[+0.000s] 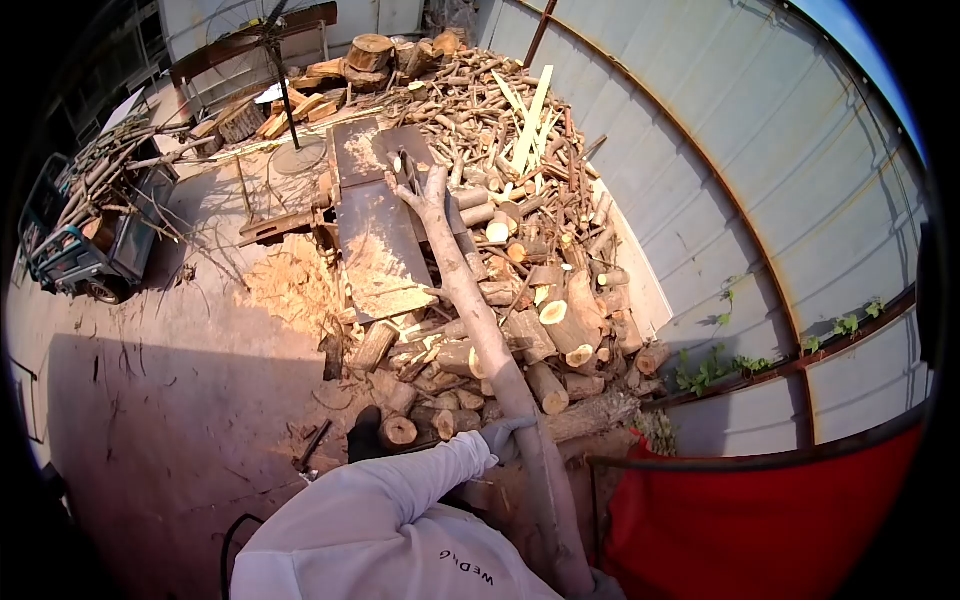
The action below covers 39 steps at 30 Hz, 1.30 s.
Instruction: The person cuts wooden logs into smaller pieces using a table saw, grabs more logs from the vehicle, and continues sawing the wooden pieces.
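Observation:
A long, pale forked log (pixel 490 345) runs from the metal saw table down to the bottom edge of the view. My left hand (pixel 508 440), in a grey glove, is closed around its lower half. Near the log's lower end, my right hand (pixel 606 586), also gloved, grips it and is partly cut off by the frame edge. The forked end lies over the right side of the metal table (pixel 375 235), which is strewn with sawdust. Cut log pieces (pixel 565 330) are heaped beneath and beside the long log.
A cart (pixel 120 235) loaded with branches stands at left. Beyond the table are a pole on a round base (pixel 298 157) and thick stumps (pixel 370 53). A corrugated metal wall (pixel 720 150) rises at right, above a red sheet (pixel 760 520). Sawdust (pixel 290 285) covers ground left of the table.

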Each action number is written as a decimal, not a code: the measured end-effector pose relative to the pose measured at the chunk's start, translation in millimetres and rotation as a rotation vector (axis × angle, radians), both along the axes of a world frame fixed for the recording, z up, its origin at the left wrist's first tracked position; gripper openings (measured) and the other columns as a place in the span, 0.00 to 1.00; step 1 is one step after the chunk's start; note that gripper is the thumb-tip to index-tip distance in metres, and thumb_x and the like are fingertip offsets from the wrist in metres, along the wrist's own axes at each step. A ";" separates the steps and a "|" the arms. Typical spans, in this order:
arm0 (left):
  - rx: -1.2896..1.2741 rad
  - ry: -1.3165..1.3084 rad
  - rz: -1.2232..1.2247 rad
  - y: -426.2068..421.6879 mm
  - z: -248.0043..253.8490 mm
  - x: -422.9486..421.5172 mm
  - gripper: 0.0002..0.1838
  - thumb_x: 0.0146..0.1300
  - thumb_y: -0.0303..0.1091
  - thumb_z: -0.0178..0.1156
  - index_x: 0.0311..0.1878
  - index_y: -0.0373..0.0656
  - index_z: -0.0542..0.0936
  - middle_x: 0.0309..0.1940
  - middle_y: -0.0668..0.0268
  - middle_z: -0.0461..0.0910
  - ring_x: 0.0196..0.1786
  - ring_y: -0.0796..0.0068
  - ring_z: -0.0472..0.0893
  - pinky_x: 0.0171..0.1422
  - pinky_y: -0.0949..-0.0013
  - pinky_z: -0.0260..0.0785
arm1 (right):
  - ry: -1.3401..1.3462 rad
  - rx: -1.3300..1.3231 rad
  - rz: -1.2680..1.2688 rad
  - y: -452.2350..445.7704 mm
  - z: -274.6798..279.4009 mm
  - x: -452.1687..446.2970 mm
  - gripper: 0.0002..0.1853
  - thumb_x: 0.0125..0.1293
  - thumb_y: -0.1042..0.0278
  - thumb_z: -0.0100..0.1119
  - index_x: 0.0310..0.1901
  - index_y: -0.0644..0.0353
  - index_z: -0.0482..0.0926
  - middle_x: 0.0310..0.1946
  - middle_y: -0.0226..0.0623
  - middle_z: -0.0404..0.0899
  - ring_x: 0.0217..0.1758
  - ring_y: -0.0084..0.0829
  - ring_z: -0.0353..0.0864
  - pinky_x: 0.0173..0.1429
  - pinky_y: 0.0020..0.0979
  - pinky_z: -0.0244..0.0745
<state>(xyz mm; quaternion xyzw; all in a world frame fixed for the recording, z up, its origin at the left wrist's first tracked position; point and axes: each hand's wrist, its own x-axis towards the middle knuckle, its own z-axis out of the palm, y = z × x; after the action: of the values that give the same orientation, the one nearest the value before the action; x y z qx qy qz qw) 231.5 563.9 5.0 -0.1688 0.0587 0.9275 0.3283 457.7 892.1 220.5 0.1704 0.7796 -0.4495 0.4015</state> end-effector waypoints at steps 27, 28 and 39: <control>0.055 -0.014 0.174 11.1 -0.5 -66.2 0.25 0.68 0.38 0.62 0.63 0.35 0.71 0.56 0.51 0.79 0.59 0.50 0.80 0.73 0.45 0.69 | 0.083 -0.084 0.028 19.4 -3.9 -70.3 0.39 0.48 0.73 0.78 0.65 0.64 0.75 0.49 0.39 0.84 0.47 0.31 0.84 0.49 0.33 0.82; 0.056 -0.026 0.165 10.7 -2.0 -67.9 0.26 0.68 0.38 0.62 0.64 0.35 0.71 0.57 0.50 0.79 0.60 0.50 0.80 0.73 0.45 0.68 | 0.105 -0.107 0.040 20.0 -5.5 -71.0 0.39 0.48 0.73 0.78 0.65 0.65 0.75 0.49 0.39 0.84 0.48 0.31 0.83 0.51 0.33 0.81; -0.008 -0.073 0.242 1.0 21.5 -75.4 0.23 0.67 0.37 0.65 0.61 0.39 0.72 0.52 0.55 0.80 0.55 0.53 0.81 0.68 0.45 0.72 | 0.139 -0.142 0.042 6.5 -8.0 -86.0 0.38 0.48 0.73 0.78 0.64 0.66 0.76 0.50 0.37 0.84 0.50 0.30 0.83 0.54 0.32 0.80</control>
<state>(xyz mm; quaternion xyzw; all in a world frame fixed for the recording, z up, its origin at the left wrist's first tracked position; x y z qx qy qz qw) 156.1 564.9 26.5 -0.2095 0.0294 0.9534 0.2151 371.6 898.7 212.5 0.0932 0.7752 -0.5059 0.3667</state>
